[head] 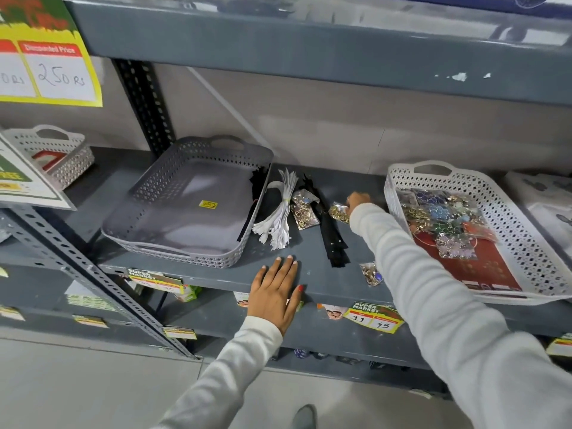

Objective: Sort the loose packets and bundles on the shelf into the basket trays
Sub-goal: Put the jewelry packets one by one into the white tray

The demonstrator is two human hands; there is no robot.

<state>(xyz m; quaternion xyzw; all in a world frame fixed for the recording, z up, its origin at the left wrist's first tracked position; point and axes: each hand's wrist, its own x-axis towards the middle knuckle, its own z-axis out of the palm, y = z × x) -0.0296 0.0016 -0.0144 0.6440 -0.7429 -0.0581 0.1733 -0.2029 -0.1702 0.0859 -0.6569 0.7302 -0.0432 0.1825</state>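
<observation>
A grey basket tray (198,255) sits on the shelf at left with a black zipper bundle (254,193) leaning inside its right wall. A white basket tray (538,243) at right holds several trinket packets (445,218). Between them lie a white zipper bundle (281,212), a black zipper bundle (331,233), and clear packets of gold trinkets (301,207), (371,274). My right hand (359,199) grips another gold trinket packet (339,212) on the shelf. My left hand (275,292) rests flat on the shelf's front edge, fingers spread.
The shelf above (309,48) overhangs closely. A perforated upright post (145,103) stands behind the grey tray. Another white basket (62,156) sits on the neighbouring shelf at far left. Price tags (376,317) hang on the shelf edge. White packets (551,199) lie at far right.
</observation>
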